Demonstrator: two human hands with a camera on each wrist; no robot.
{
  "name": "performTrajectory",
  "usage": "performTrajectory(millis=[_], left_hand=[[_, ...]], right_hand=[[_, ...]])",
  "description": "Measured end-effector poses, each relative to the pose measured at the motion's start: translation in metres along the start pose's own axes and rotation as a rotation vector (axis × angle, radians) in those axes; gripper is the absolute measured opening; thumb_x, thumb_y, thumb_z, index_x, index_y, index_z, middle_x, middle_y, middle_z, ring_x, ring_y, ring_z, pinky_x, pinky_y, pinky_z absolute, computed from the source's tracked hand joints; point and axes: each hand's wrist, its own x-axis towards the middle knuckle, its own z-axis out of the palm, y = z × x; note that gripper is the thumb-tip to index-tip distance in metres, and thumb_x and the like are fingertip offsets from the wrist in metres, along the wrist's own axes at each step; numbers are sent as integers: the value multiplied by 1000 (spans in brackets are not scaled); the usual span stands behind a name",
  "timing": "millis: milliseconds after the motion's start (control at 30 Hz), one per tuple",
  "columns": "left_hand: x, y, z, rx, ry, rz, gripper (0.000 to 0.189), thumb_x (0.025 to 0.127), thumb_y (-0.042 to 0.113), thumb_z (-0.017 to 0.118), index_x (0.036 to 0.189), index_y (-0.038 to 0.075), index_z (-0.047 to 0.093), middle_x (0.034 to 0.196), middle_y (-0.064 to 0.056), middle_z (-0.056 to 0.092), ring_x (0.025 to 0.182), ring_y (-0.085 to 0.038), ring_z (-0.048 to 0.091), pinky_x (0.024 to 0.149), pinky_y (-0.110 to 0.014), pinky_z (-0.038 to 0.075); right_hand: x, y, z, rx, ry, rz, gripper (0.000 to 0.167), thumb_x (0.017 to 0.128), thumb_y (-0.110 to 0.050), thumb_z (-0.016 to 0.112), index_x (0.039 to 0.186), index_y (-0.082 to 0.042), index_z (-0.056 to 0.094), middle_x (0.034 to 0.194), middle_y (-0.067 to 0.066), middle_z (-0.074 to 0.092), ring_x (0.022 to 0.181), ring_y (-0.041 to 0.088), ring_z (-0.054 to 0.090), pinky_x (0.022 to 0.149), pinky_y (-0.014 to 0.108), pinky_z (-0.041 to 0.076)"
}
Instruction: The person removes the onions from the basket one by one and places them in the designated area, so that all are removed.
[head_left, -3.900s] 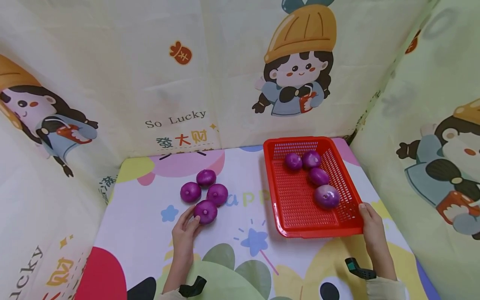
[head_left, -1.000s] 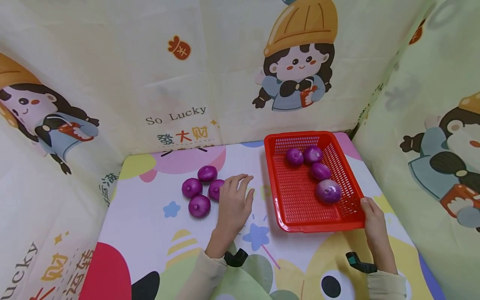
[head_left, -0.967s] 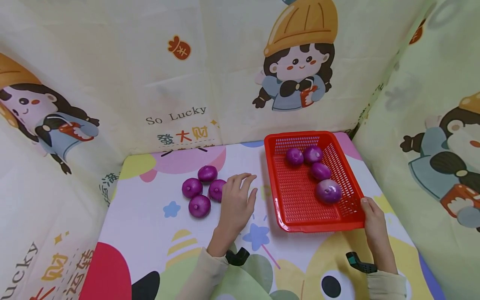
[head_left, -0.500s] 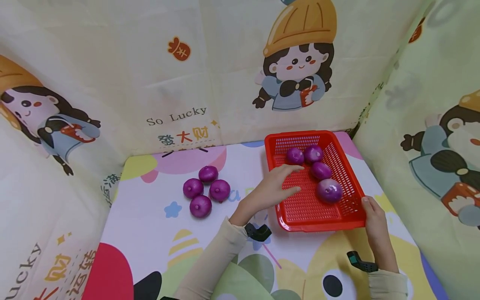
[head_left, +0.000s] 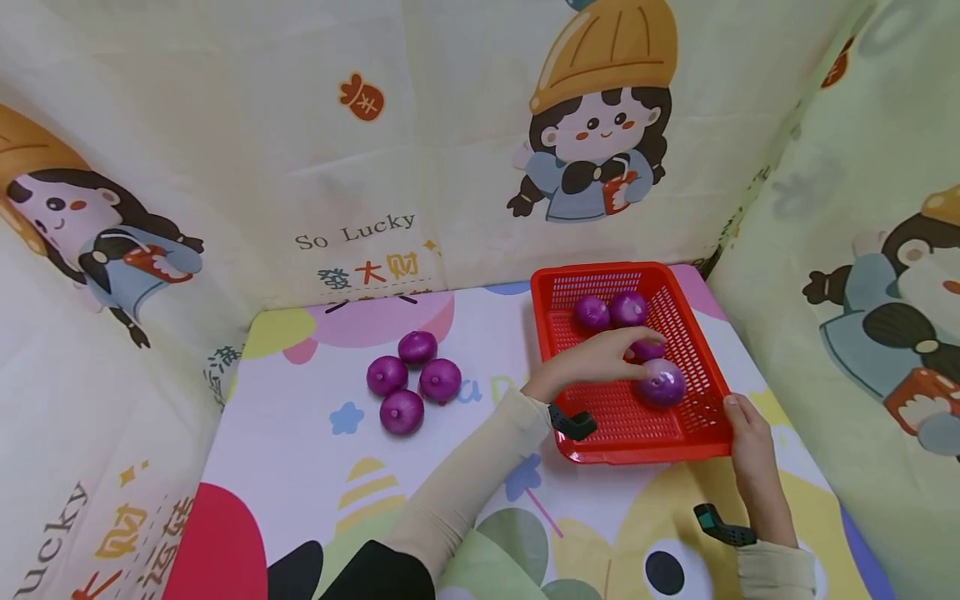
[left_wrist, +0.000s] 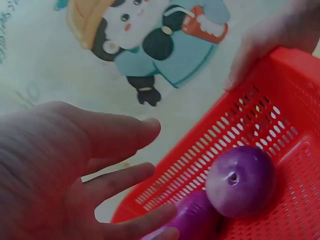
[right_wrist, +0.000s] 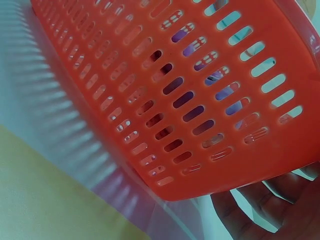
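The cartoon-printed tabletop [head_left: 285, 450] carries four purple onions [head_left: 429, 381] clustered together and, apparently resting there, a red basket [head_left: 626, 427].

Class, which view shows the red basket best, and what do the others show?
The head view: it frames the entire red basket, though the left hand covers part. The left wrist view shows only some slotted wall and floor inside; the right wrist view, slotted wall close up from outside.
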Motion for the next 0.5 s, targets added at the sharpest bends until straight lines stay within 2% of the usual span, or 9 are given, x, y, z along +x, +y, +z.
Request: performTrajectory(millis=[133,233,367,500], left_hand=[[15,0,10,51,-38,-20,60,100,29,70,156,25,47,155,3,56,142,-14,56,109,-24,51],[23,1,20,133,-61,-28,61,100,28,69,157,24,46,154,3,57,140,-12,57,110,-23,50],[31,2,33,258,-68,-38,62,101,28,69,157,23,46,151,6,59,134,-7,59,109,-21,50],[39,-1,44,329,-65,-30,57,101,29,69,154,22,49,148,8,60,133,-4,58,110,-18,48]], right_hand=[[0,1,0,-5,-1,1,21,111,-45,40,120,-33,54,90,-29,65,66,2,71,63,16,58],[0,2,-1,-14,-5,6,22,111,-45,39,121,-32,54,89,-28,65,65,2,70,63,16,58],[0,2,-3,-10,-10,18,21,111,-45,39,120,-33,54,88,-27,66,63,2,70,63,17,58],[0,2,-2,4,-6,6,19,112,-44,39,118,-34,54,87,-27,66,62,3,70,62,17,58]])
